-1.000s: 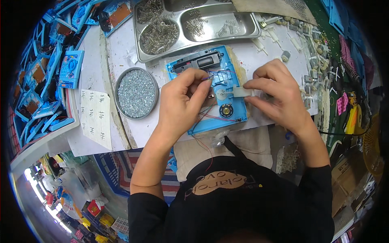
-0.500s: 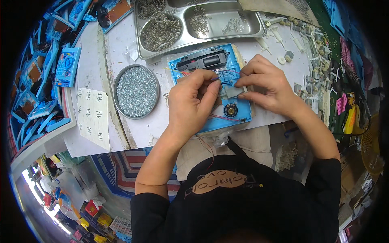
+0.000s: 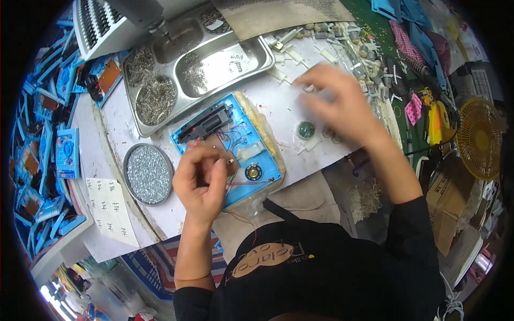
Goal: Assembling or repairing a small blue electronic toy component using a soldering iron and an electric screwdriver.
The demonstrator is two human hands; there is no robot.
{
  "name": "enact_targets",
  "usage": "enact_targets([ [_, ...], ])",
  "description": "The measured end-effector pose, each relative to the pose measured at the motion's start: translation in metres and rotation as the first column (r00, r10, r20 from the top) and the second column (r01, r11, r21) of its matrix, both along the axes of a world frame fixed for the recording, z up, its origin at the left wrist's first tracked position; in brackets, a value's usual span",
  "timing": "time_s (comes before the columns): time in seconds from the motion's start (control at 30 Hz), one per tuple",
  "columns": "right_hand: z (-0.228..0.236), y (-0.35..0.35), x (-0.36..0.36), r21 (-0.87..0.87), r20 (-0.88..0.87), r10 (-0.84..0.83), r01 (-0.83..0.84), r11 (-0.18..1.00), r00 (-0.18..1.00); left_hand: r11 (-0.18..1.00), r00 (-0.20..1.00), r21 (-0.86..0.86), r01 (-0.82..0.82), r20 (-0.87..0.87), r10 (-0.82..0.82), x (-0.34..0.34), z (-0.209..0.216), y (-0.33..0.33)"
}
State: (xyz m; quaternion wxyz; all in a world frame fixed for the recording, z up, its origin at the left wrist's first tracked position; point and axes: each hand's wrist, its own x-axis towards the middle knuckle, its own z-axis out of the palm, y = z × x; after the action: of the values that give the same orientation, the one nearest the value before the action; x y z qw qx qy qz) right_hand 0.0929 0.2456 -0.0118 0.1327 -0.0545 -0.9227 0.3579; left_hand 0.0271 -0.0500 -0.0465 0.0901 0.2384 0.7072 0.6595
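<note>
A blue plastic casing (image 3: 243,120) lies open and tilted in front of me, with wires inside. It holds a black battery-box-like part (image 3: 210,126), a pale gearbox-like block (image 3: 250,152) and a small round speaker (image 3: 253,172). My left hand (image 3: 201,179) is over the casing's left side, fingers curled and closed. A small silvery piece (image 3: 231,161) shows at its fingertips; I cannot make out what it is. My right hand (image 3: 337,104) is raised off the casing, over the table to its right, near loose white plastic parts (image 3: 294,55). Motion smears its fingers.
Left of the casing stands a round dish (image 3: 148,174) of small screws. Behind is a steel compartment tray (image 3: 214,75) with springs, under a hanging power screwdriver (image 3: 150,18). A green round object (image 3: 305,129) sits right; blue casings (image 3: 51,176) pile left.
My right hand has let go of the gearbox-like block and moved away to the right. The block stays in the casing, with my left hand still over its left side. The whole view has shifted.
</note>
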Motion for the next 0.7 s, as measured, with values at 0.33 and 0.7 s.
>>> enact_targets([
  [0.33,-0.012,0.068,-0.004,0.527,0.204,0.023,-0.130,0.840,0.979,0.997,0.998,-0.068,0.037,-0.051,-0.041,0.006,0.024,-0.002],
  [0.7,0.045,-0.024,0.018,0.130,-0.098,0.315,-0.302,0.945,0.944,0.767,0.868,-0.406,0.496,0.216,-0.447,-0.024,0.086,0.071],
])
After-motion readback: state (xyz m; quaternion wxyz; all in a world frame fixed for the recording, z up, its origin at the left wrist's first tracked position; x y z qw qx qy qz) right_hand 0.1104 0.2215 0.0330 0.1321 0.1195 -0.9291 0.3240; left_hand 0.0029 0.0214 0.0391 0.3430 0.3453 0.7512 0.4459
